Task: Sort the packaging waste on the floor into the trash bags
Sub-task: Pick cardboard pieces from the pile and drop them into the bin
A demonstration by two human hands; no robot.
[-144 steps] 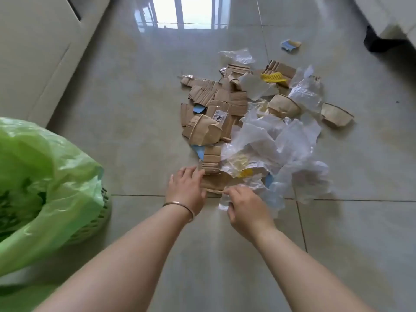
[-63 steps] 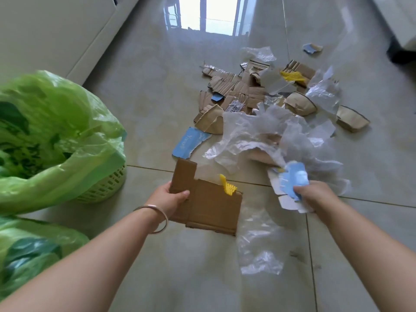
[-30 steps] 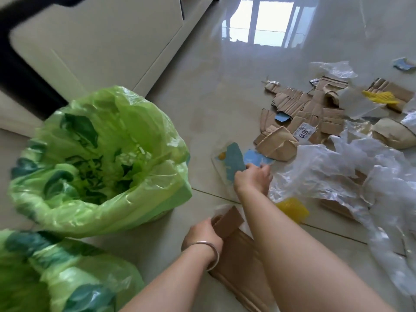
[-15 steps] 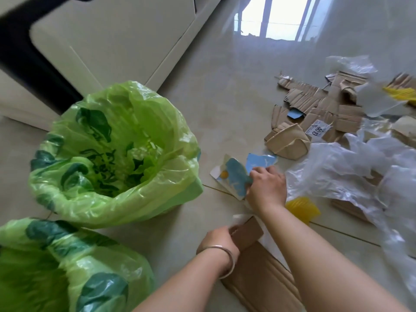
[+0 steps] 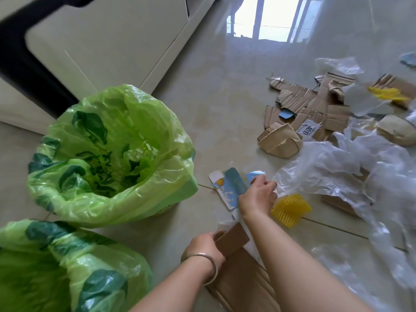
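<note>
Two green trash bags [image 5: 108, 154] are standing open; most packaging waste [image 5: 333, 140] is lying unsorted on the floor. The left hand [image 5: 206, 247] is gripping cardboard [image 5: 243, 273]; the right hand [image 5: 256, 197] is pinching blue card pieces [image 5: 229, 188].

Head view, angled down, floor [image 5: 216, 113] close
</note>
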